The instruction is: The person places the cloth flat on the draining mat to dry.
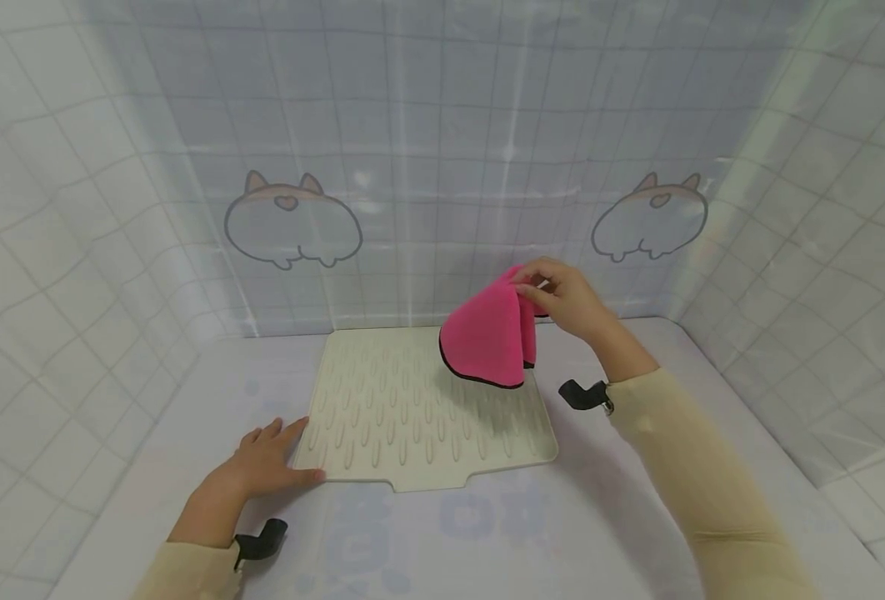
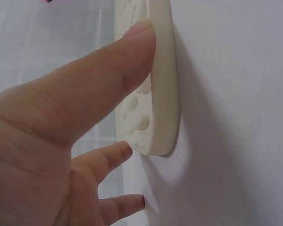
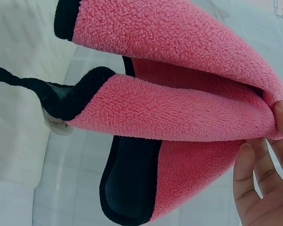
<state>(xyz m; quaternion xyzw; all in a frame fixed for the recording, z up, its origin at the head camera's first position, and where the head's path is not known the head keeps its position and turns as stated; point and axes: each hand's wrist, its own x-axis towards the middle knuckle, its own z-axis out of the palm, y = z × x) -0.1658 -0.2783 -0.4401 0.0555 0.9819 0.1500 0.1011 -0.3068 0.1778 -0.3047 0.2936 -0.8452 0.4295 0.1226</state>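
A pink cloth (image 1: 482,335) with black edging hangs in folds from my right hand (image 1: 562,296), which pinches its upper part. In the right wrist view the cloth (image 3: 179,103) has a fluffy texture, and a small pale tag (image 3: 57,125) shows at its edge. Below it lies a cream draining mat (image 1: 412,417) with rows of raised ridges and a tab on its near side. My left hand (image 1: 266,462) rests at the mat's near left corner with fingers spread. In the left wrist view the thumb (image 2: 127,54) lies on the mat's rim (image 2: 164,94).
The mat lies on a white table (image 1: 247,375) with faint blue prints. Grid-patterned sheets (image 1: 457,167) with cartoon animal drawings (image 1: 292,221) enclose the back and both sides. A black wrist mount (image 1: 583,395) sticks out from the right sleeve, another (image 1: 262,540) from the left.
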